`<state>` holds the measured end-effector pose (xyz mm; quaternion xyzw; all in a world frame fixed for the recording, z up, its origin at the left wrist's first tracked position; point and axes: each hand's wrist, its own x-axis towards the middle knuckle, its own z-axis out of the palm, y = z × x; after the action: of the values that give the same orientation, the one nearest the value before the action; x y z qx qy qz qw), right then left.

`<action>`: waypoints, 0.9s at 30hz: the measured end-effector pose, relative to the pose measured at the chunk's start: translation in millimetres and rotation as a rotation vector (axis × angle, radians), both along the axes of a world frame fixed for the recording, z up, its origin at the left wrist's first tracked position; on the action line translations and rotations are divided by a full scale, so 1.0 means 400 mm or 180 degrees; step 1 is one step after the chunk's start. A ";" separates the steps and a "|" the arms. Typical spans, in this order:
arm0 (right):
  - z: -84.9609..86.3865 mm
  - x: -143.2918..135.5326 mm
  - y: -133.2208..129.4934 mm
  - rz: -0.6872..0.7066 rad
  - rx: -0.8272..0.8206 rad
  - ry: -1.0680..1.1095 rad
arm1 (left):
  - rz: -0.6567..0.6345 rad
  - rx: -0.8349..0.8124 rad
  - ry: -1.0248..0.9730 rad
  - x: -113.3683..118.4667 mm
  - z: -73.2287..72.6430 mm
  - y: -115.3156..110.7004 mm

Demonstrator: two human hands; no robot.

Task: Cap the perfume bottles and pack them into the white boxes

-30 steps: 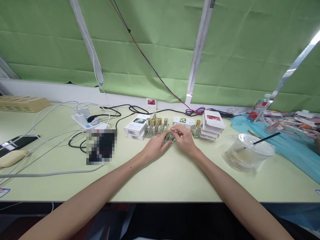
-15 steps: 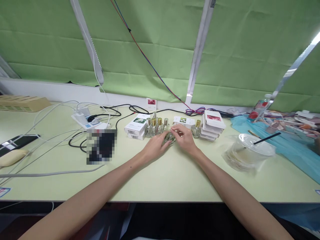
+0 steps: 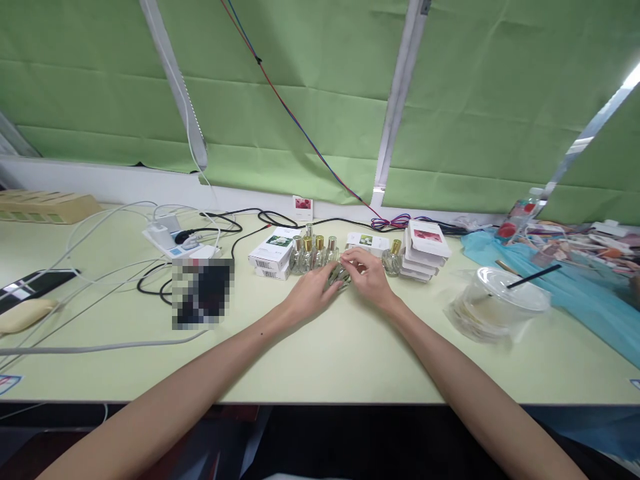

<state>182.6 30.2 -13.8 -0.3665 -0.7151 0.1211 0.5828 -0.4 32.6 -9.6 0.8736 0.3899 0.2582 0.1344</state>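
Between my two hands is a small clear glass bottle [image 3: 340,275], partly covered by the fingers. My left hand [image 3: 314,291] is closed around its near left side. The fingers of my right hand [image 3: 367,275] pinch at the bottle's top end; whether a cap is in them is hidden. Just behind my left hand stand several glass perfume bottles [image 3: 319,252] with gold and silver caps. One more perfume bottle [image 3: 392,259], its gold cap tilted, stands right of my right hand.
White boxes [image 3: 273,250] lie left of the bottles, another box [image 3: 367,241] behind, and a box stack [image 3: 425,247] to the right. A lidded plastic cup [image 3: 500,300] with a black straw stands at right. Cables and a power strip [image 3: 175,243] spread over the left side.
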 end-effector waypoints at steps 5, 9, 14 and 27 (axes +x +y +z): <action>-0.002 -0.001 0.001 0.0010 0.0014 0.0075 | -0.0005 0.0028 0.0014 0.000 0.000 0.001; -0.004 -0.001 0.002 0.0004 -0.0024 0.0113 | -0.0019 0.0021 -0.0015 0.000 0.000 0.001; -0.008 -0.001 0.007 -0.0004 -0.0030 0.0127 | -0.0006 -0.0015 -0.0010 0.001 0.001 0.001; 0.000 0.003 0.008 0.0034 0.0011 -0.0044 | -0.0024 -0.0028 -0.0024 0.000 0.002 0.001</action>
<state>183.7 33.2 -13.8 -0.3624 -0.7213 0.1204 0.5778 -0.4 33.0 -8.7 0.8735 0.3873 0.2592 0.1406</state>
